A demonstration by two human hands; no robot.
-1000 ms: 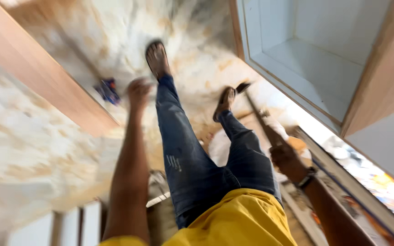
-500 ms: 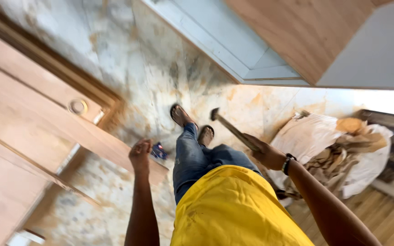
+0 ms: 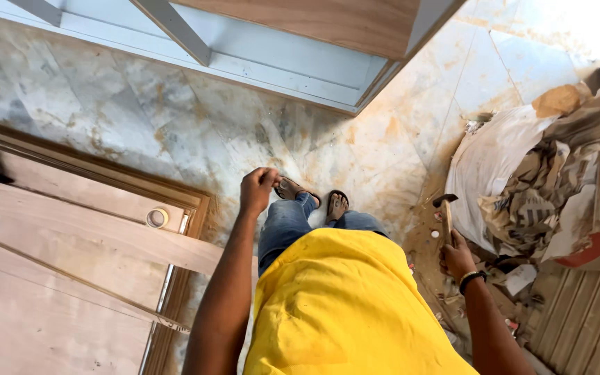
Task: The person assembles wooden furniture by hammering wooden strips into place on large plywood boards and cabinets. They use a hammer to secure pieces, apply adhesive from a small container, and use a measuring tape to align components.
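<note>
Currently: right hand point(image 3: 456, 258) gripping wooden-handled dark-headed hammer point(image 3: 446, 212), held low above marble floor point(image 3: 140, 118) beside crumpled paper heap point(image 3: 529, 201); left hand point(image 3: 257, 189) loosely curled, empty, near brown sandals point(image 3: 298, 189).

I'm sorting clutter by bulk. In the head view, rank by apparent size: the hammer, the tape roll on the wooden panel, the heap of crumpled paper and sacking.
1. Heap of crumpled paper and sacking
2. Hammer, held in the right hand
3. Tape roll

Distances from the camera differ, so true sizes stay unsure.

This looks like a home under renovation: a dusty marble floor point(image 3: 140, 118), bare wooden panels point(image 3: 50, 271), a roll of tape point(image 3: 156, 218), and a heap of torn cardboard scraps point(image 3: 536, 194).
</note>
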